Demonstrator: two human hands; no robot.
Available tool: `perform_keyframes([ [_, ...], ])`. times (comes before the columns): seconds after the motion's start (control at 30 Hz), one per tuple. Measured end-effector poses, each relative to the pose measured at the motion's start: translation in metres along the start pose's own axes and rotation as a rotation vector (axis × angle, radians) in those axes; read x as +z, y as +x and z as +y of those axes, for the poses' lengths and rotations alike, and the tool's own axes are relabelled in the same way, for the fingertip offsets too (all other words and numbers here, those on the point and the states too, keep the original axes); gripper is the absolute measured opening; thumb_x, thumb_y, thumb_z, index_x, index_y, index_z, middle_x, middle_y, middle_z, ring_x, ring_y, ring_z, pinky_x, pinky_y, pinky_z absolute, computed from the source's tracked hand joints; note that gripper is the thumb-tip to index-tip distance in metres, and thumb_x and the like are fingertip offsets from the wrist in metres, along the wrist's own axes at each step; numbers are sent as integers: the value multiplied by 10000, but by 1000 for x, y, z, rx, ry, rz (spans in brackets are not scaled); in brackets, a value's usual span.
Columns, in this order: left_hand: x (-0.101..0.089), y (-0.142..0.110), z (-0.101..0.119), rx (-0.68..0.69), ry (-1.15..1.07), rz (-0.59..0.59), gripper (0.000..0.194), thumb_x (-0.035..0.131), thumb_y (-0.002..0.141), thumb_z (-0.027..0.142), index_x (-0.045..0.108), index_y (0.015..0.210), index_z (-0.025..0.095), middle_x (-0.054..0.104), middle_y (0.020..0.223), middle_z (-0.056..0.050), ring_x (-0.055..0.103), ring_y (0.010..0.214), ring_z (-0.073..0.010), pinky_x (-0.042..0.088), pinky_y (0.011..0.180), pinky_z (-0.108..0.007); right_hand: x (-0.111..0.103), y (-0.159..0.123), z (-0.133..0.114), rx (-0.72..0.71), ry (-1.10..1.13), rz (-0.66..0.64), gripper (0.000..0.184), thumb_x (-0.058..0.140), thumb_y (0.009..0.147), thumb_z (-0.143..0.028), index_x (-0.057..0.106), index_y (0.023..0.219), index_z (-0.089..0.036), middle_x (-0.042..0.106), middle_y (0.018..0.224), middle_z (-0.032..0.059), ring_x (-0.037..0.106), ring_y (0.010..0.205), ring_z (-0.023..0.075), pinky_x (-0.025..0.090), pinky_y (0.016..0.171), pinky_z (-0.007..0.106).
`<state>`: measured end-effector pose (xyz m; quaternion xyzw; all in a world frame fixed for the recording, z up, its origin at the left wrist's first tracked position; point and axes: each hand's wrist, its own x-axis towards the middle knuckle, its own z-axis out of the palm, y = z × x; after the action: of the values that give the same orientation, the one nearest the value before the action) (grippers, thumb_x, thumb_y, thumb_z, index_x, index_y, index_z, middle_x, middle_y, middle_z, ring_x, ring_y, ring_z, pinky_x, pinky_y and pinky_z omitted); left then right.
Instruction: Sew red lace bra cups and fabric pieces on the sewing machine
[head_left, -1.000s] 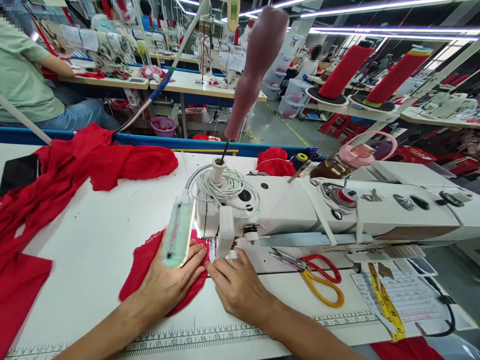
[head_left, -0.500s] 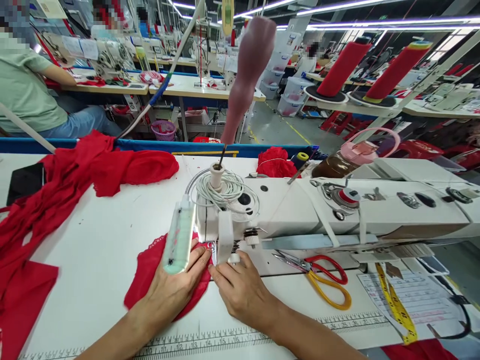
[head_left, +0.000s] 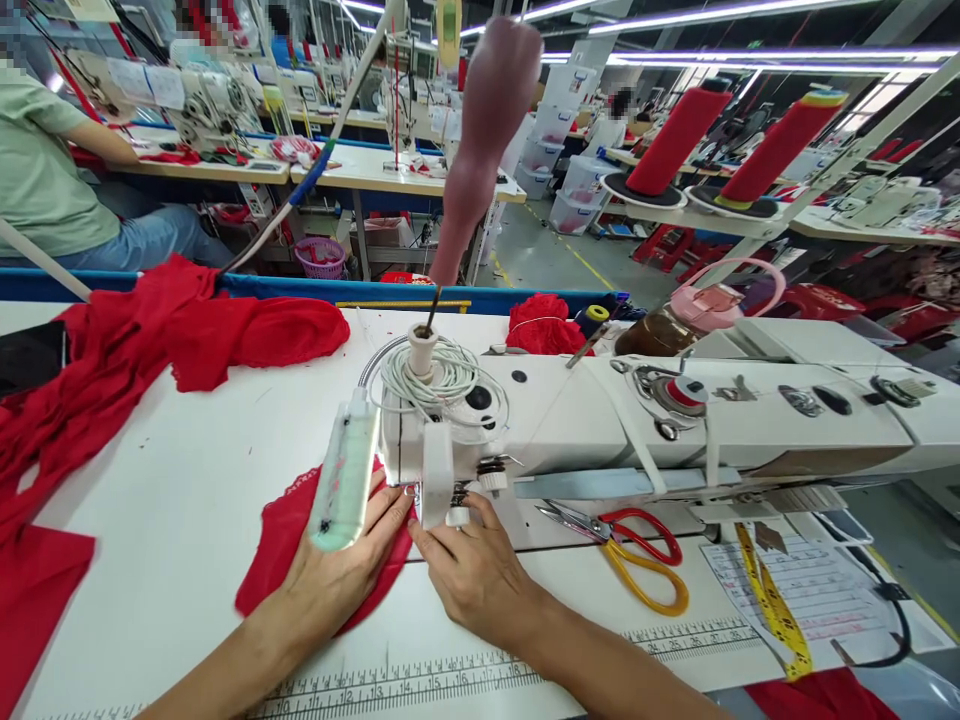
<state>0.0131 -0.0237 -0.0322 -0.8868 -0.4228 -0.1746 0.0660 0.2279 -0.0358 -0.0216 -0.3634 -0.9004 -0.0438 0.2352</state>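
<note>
A piece of red fabric (head_left: pixel 281 540) lies under the head of a white sewing machine (head_left: pixel 570 425). My left hand (head_left: pixel 349 560) rests on it, fingers stretched towards the needle area, partly behind a translucent pale-green lamp (head_left: pixel 346 480). My right hand (head_left: pixel 476 575) is on the other side of the machine head. Its fingers are bent together, with the foremost tip at the fabric's right edge; some fingertips are hidden behind the machine parts. The needle itself is hidden. To the right of my right hand lie scissors (head_left: pixel 637 555) with red and yellow handles.
More red fabric (head_left: pixel 247 330) is heaped at the left, by a black flat object (head_left: pixel 34 358). A ruler strip (head_left: pixel 420 685) runs along the front edge. A yellow tape measure (head_left: pixel 772 605) lies over a written sheet (head_left: pixel 825 600). Across the way sits a person (head_left: pixel 60 190).
The whole view has shifted slightly to the left. Both hands keep nearly the same place beside the machine head, and the red fabric shows hardly any movement.
</note>
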Motion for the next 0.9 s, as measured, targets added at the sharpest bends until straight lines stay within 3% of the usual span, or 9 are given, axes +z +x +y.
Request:
perform_keyframes([
  [0.3,-15,-5,-6,18,-194,4,483,456,969,77,511,1433,196,655,1319,-123,601,1227,-287,460,1069,-583,0,4,2,29,3,14,367,500,903,-81,631,1243,-123,635,760,48,535,871,250,321,1008,461],
  [0.5,-8,-12,-16,85,-216,-1,528,489,941,68,534,1429,265,705,1254,-86,680,1095,-277,360,1138,-651,-1,3,2,46,2,-25,394,523,882,-73,636,1252,-146,642,754,54,549,874,251,358,971,452],
  [0.7,-7,-6,-18,24,-199,32,532,531,948,81,511,1449,262,666,1323,-100,617,1232,-319,262,1150,-733,5,6,5,67,-32,-3,371,559,885,-100,648,1243,-145,665,886,101,542,937,260,369,958,444],
  [0.9,-6,-4,-19,28,-207,75,516,537,958,100,514,1445,268,688,1287,-89,630,1219,-309,244,1159,-735,8,7,6,94,-73,-38,438,540,913,-146,584,1349,-164,676,917,108,545,955,274,403,922,456],
])
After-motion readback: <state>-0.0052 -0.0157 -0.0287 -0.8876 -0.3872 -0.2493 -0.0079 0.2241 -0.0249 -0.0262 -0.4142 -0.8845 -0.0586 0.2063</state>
